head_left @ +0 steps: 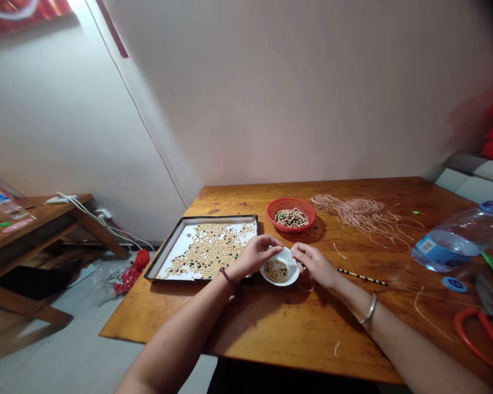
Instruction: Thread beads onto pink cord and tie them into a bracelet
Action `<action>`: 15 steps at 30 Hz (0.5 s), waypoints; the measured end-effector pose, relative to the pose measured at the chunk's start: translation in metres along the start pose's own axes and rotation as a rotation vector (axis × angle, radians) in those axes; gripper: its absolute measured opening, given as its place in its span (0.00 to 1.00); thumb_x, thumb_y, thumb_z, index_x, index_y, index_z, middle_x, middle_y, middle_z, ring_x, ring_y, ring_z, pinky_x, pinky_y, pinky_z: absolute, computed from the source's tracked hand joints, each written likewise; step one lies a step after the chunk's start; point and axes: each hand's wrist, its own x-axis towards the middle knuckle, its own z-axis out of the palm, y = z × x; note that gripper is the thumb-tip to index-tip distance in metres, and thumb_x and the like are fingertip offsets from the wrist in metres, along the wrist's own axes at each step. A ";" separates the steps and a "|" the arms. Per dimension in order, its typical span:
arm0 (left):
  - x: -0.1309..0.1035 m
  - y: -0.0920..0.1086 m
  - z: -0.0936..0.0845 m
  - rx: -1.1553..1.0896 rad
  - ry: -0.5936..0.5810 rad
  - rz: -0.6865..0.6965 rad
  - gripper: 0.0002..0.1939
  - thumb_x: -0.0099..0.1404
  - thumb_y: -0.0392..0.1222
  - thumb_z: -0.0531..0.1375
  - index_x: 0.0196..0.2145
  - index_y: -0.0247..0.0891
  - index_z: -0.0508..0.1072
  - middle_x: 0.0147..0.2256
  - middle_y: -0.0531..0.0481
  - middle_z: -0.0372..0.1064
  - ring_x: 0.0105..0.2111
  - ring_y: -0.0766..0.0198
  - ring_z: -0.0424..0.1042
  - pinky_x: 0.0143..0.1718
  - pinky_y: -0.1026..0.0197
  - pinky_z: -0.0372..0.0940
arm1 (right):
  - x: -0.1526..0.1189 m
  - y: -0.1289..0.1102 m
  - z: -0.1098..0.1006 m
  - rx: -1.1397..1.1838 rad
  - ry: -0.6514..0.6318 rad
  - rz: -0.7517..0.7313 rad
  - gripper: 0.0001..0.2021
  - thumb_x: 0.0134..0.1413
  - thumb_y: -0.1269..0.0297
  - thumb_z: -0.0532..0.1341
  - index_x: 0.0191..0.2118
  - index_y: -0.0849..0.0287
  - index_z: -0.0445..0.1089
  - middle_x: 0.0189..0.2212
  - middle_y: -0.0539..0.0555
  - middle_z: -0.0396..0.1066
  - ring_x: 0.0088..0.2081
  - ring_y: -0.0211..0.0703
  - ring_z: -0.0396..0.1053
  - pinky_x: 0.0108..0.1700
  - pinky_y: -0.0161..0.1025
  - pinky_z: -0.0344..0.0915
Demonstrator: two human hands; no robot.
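A small white bowl (294, 280) holding tan and dark beads stands between my hands. My left hand (258, 255) is over its left rim, thumb and fingertips drawn together; whatever they pinch is too small to tell. At the right rim, the closed fingers of my right hand (315, 264) grip a beaded string. Its strand of black and cream beads (363, 276) emerges beyond the right wrist and lies on the table, ending in bare thread. Left of the bowl, a shallow black-edged tray (173, 247) with a white bottom holds many loose beads, partly behind my left hand.
A red plastic basket (270, 214) with beaded strands stands behind the bowl. Loose pink thread (353, 210) spreads to its right. At the right are a large water bottle (456, 241), a blue cap (454, 284) and red-handled scissors (466, 336) on the wooden table (263, 336).
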 end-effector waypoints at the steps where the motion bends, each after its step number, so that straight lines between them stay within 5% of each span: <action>1: 0.000 -0.001 0.000 -0.007 -0.002 -0.001 0.14 0.61 0.47 0.61 0.34 0.32 0.75 0.33 0.45 0.74 0.32 0.64 0.71 0.34 0.64 0.64 | 0.000 0.000 0.000 -0.002 0.008 -0.002 0.20 0.53 0.43 0.55 0.27 0.58 0.61 0.18 0.46 0.58 0.21 0.35 0.55 0.26 0.35 0.54; 15: 0.000 0.000 -0.002 -0.025 0.013 -0.021 0.14 0.60 0.48 0.61 0.34 0.32 0.74 0.33 0.45 0.74 0.31 0.65 0.70 0.33 0.64 0.63 | 0.000 0.006 -0.002 -0.113 0.081 -0.057 0.18 0.57 0.48 0.54 0.29 0.58 0.63 0.24 0.49 0.62 0.28 0.39 0.61 0.33 0.36 0.58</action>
